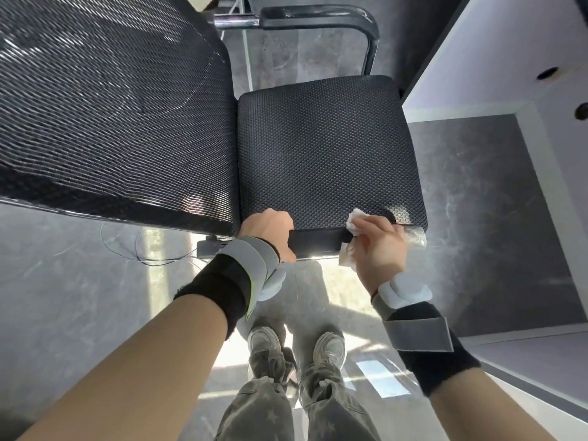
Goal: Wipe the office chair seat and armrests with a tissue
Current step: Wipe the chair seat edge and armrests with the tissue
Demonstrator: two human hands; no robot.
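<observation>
A black office chair stands below me, seen from its side. Its mesh seat (327, 144) fills the middle and the mesh backrest (108, 103) the left. The near armrest (318, 243) runs along the seat's near edge. My left hand (270, 230) is closed around the armrest's left end. My right hand (378, 246) presses a crumpled white tissue (353, 222) against the armrest's right end, wrapping it around the pad. The far armrest (318, 15) shows at the top, untouched. Both wrists wear grey and black straps.
A white desk (496, 62) with cable holes rises at the right, close to the seat's front edge. Grey stone floor (79, 297) lies all around, with thin cables by the chair base at the left. My shoes (296, 345) stand just behind the near armrest.
</observation>
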